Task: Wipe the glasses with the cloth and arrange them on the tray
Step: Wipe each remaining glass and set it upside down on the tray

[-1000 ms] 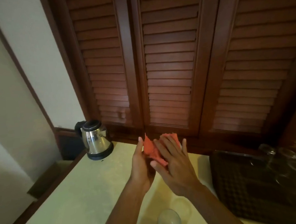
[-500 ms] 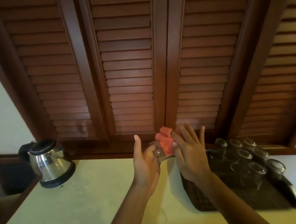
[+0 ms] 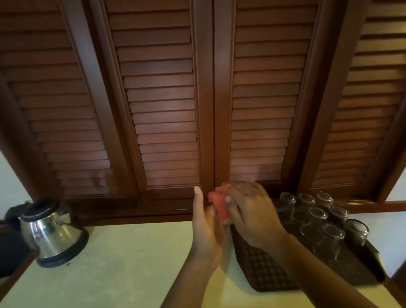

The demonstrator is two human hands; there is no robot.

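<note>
My left hand (image 3: 204,226) is raised over the table with the thumb up and its fingers curled round a glass. The glass is almost wholly hidden between my two hands. A red cloth (image 3: 220,203) is bunched against it, and my right hand (image 3: 249,212), blurred by motion, grips the cloth with thumb and fingers. Just to the right lies a dark woven tray (image 3: 262,268). Several clear glasses (image 3: 318,218) stand upside down on the tray's far right half.
A steel electric kettle (image 3: 48,230) sits at the table's back left corner. The cream tabletop (image 3: 109,264) stretches between kettle and tray. Dark louvred wooden doors (image 3: 164,108) rise right behind the table.
The view swung right and up, bringing the tray and its glasses fully into sight. Both hands stay together around the glass, and the right hand has turned with the cloth.
</note>
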